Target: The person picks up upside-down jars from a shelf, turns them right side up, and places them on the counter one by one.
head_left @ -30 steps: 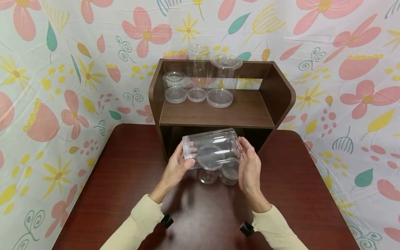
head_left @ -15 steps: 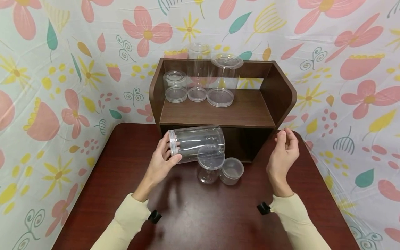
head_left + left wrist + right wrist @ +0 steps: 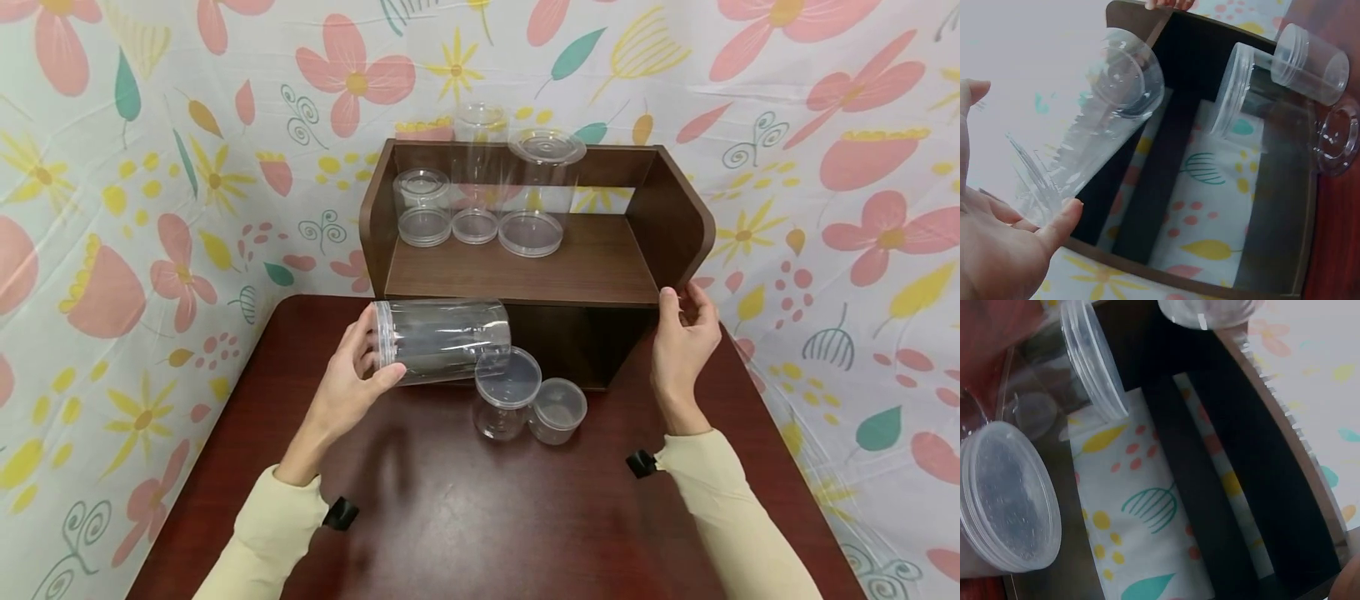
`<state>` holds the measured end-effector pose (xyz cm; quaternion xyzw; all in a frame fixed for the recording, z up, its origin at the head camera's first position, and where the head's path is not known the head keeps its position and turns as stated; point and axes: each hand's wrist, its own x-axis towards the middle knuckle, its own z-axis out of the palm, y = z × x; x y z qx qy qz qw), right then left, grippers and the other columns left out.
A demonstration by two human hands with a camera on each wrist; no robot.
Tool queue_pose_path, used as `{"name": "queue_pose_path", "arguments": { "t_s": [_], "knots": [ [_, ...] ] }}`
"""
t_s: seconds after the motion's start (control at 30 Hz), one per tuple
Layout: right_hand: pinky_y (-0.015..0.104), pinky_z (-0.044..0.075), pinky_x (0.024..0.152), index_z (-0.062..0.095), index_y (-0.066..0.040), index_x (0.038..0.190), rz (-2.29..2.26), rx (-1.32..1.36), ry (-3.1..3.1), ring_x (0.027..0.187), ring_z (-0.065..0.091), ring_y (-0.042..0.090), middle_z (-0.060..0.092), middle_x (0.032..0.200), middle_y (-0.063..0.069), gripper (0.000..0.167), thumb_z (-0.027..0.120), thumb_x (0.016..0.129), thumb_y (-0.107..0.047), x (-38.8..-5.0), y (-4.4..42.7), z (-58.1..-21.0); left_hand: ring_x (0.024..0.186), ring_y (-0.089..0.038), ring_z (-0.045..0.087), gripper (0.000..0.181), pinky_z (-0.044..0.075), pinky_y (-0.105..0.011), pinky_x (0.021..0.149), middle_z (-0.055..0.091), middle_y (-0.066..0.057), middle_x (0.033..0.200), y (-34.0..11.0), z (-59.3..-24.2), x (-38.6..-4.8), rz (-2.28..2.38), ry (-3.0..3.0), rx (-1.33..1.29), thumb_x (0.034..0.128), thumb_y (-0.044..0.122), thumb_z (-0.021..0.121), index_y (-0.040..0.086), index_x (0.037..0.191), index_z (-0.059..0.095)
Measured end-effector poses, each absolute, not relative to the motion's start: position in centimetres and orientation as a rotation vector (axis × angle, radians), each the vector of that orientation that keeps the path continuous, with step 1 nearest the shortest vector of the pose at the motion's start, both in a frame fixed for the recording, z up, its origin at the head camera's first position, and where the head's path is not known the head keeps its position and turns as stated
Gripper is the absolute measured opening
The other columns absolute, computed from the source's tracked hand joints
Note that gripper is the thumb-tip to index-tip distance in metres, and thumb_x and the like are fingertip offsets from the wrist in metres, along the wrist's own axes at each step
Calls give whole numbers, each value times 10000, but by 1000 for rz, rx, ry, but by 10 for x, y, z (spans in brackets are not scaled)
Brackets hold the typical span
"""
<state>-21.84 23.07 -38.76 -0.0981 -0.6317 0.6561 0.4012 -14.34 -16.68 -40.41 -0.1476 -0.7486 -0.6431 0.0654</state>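
My left hand (image 3: 341, 379) grips a large clear plastic jar (image 3: 442, 337) round its ridged lid end. The jar lies sideways in the air, in front of the brown shelf (image 3: 517, 279), its base pointing right. In the left wrist view the thumb presses near the jar's ridged end. At the shelf's right side, my right hand (image 3: 684, 350) pinches the lower front edge of the side panel between thumb and fingers. Only a bit of that hand shows in the right wrist view. Two smaller lidded jars, a taller one (image 3: 510, 379) and a short one (image 3: 557, 411), stand on the table between the hands.
Three clear jars stand on the upper shelf board: a short one (image 3: 423, 208) at left, a tall narrow one (image 3: 475, 179) and a wide one (image 3: 534, 200). The dark lower compartment (image 3: 577, 346) faces me. Flowered cloth (image 3: 187, 167) hangs behind the table (image 3: 465, 517).
My right hand has let go of the large jar and moved right to the shelf's side panel. My left hand has carried the jar to the left.
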Motion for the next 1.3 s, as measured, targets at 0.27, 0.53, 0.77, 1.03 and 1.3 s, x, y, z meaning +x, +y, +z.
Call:
{"name": "queue_pose_path", "arguments": {
  "t_s": [0.27,0.53,0.77,1.03,1.3],
  "knots": [
    [207,432,816,704,57,1203,1543,-223,-1731,873,552,62,597,1007,-26,296,684,953,-99,-225,229,-386,1277,-266,469,935,427,-130,994,338,-160,1550,-182,-390,-136,-1832,-2364,-454,910,62,727,19,1644,150],
    [200,410,768,700,123,1075,1453,-228,-1801,835,514,47,570,902,-68,264,697,949,-110,-232,233,-390,1272,-281,486,944,422,-257,1057,374,-148,1545,-193,-370,-131,-1596,-2509,-399,885,159,767,21,1636,212],
    [175,413,743,693,132,1015,1446,-241,-1842,797,515,36,567,872,-65,240,673,955,-99,-229,232,-383,1319,-309,464,985,351,-527,1107,430,-118,1510,-198,-354,-128,-1320,-2655,-386,863,303,811,74,1640,252],
    [165,422,714,705,74,1017,1397,-257,-1889,787,525,17,550,877,-113,235,675,968,-154,-248,250,-406,1274,-281,520,1043,380,-491,1086,430,-103,1505,-193,-338,-128,-1169,-2752,-354,847,431,825,104,1648,242],
    [183,435,727,698,95,1013,1379,-205,-1889,801,534,36,546,859,-108,273,710,950,-170,-252,257,-411,1235,-273,526,1106,427,-501,1032,413,-112,1526,-185,-333,-132,-1014,-2876,-328,815,560,818,106,1647,248]
  ]
}}
